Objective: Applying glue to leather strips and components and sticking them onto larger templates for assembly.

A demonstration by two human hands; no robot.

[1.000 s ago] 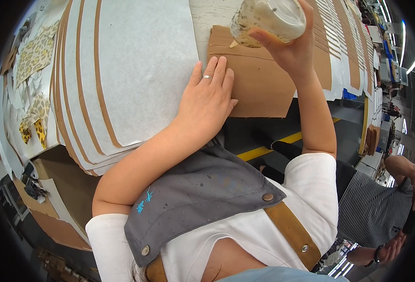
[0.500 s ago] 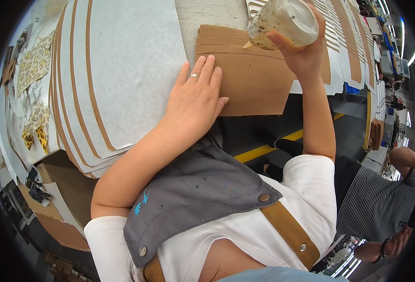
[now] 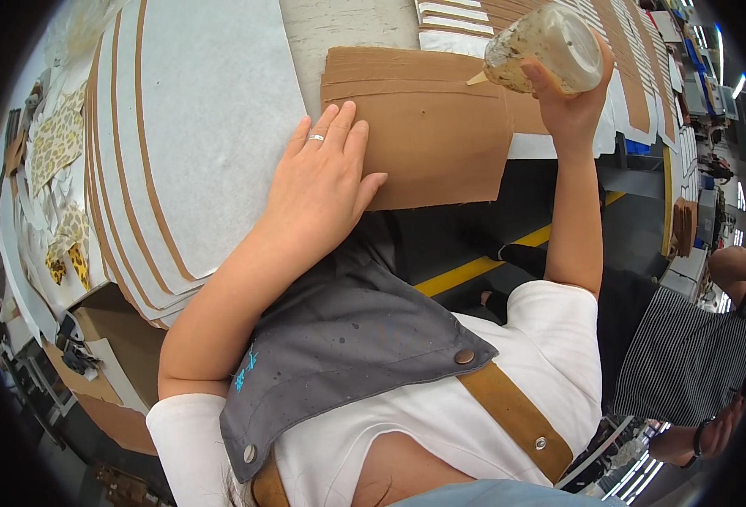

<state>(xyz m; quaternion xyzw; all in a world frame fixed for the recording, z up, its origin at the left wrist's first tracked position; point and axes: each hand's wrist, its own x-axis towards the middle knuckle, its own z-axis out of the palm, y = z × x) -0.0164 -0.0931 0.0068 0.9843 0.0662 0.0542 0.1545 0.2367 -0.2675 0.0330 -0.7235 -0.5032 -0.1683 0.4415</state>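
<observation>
My left hand (image 3: 322,173) lies flat with fingers outstretched, its fingertips on the left part of a stack of brown sheets (image 3: 432,148). A ring is on one finger. The sheets overlap in steps, leaving narrow strips showing at their far edge. My right hand (image 3: 576,110) is wrapped round a clear squeeze bottle (image 3: 550,51), tipped on its side and smeared with brownish stains. Its pale nozzle (image 3: 477,79) points left and down at the stepped strips near the far edge. Whether the tip touches the sheets I cannot tell.
Large white sheets with brown edges (image 3: 212,127) are fanned out at left. Leopard-print scraps (image 3: 58,135) lie beyond them, above an open cardboard box (image 3: 119,338). More brown and white strips (image 3: 457,21) lie at the far right. A person in a striped garment (image 3: 677,355) stands at right.
The bottle has moved right along the far strips of the brown sheets, my right hand still round it. My left hand stays flat on the sheets. The whole view has shifted slightly.
</observation>
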